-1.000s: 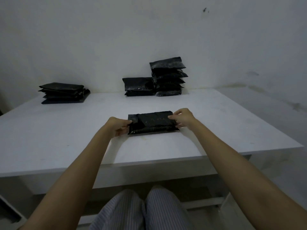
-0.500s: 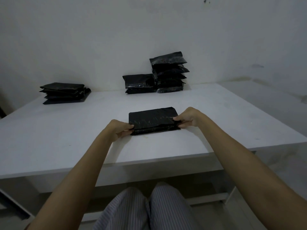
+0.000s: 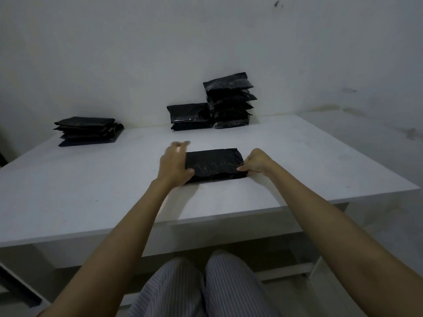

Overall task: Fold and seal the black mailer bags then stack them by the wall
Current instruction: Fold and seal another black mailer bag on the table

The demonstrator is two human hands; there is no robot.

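Now folded mailer bag (image 3: 214, 164) (glossy black)

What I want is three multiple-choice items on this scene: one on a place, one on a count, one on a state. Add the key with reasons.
1. Where does the tallest stack of black bags stand?
A. right in front of the person
B. on the floor
C. at the wall, right beside the shorter pile

2. How many piles of bags lie at the far side of the table?
A. three
B. one
C. five

3. What does the right hand do?
A. lies flat on a bare surface
B. pinches the right end of the mailer bag
C. hangs in the air holding nothing

Key:
1 C, it stands at the wall next to the shorter pile.
2 A, there are the tallest stack, the shorter pile and the left pile.
3 B, its fingers curl on the bag's right edge.
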